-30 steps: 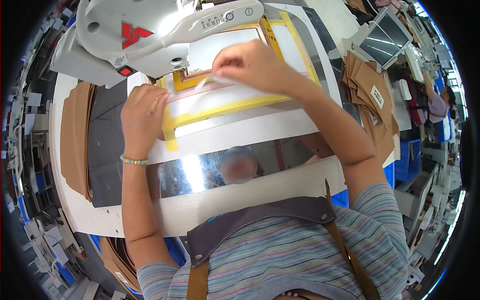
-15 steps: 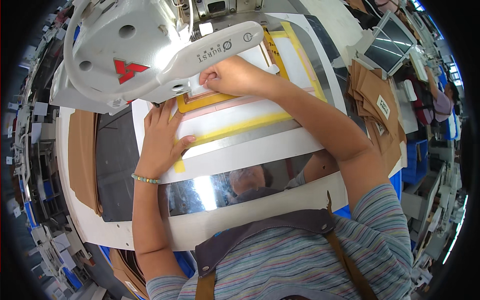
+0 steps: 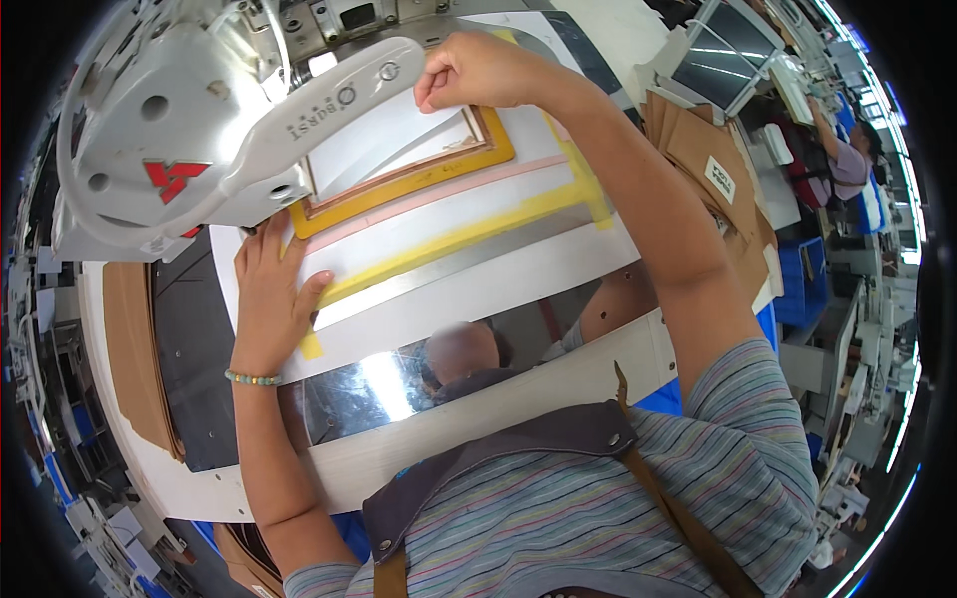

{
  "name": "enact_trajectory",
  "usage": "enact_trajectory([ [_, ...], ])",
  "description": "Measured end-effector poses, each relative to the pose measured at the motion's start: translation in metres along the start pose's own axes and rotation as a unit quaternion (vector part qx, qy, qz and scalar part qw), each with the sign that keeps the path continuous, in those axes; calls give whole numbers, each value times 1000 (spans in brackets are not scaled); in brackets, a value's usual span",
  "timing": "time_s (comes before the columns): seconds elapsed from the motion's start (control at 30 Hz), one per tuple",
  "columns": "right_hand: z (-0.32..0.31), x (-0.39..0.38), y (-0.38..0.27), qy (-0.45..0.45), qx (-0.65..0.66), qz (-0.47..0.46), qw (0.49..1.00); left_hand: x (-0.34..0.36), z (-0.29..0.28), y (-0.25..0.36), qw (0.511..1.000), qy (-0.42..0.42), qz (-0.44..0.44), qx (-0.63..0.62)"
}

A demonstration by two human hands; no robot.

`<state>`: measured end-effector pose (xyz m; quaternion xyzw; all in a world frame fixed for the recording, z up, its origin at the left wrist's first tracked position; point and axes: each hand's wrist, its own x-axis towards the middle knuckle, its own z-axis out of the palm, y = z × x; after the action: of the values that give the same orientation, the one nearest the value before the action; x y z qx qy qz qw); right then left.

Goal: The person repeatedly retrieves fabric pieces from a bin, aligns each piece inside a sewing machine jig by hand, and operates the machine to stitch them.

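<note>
My left hand lies open, fingers spread, on a white board edged with yellow tape, beside the lower left corner of a yellow frame. My right hand is closed in a pinch at the top of that frame, by the machine's handle; what lies between the fingertips is too small to make out. A thin translucent strip lies inside the frame below it. A pale pink band runs along the frame's lower side.
A white machine head overhangs the upper left. Brown card sheets lie at left and right, near a screen. A steel plate lines the front, a blue bin sits right, and another person works beyond.
My right hand, earlier dangling a translucent strip over the board's middle, has moved up toward the frame's far side. My left hand went from curled fingers to spread and flat. The view has shifted.
</note>
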<state>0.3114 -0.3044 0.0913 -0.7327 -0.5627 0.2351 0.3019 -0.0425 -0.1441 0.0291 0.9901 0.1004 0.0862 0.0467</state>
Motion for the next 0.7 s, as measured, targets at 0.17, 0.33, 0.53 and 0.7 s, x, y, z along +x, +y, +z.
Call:
enact_trajectory([
  [0.17,-5,-21,3,-109,-129,-1,986,0,3,-1,1000,-6,-2,8],
  [0.33,-3,-28,4,-96,-91,13,991,1,2,1,1000,-3,-3,0],
  [0.53,0,-28,-11,-116,-182,33,976,0,0,7,1000,4,-10,-4],
  [0.7,6,-23,-13,-184,-221,21,957,0,3,7,1000,4,-13,-3],
])
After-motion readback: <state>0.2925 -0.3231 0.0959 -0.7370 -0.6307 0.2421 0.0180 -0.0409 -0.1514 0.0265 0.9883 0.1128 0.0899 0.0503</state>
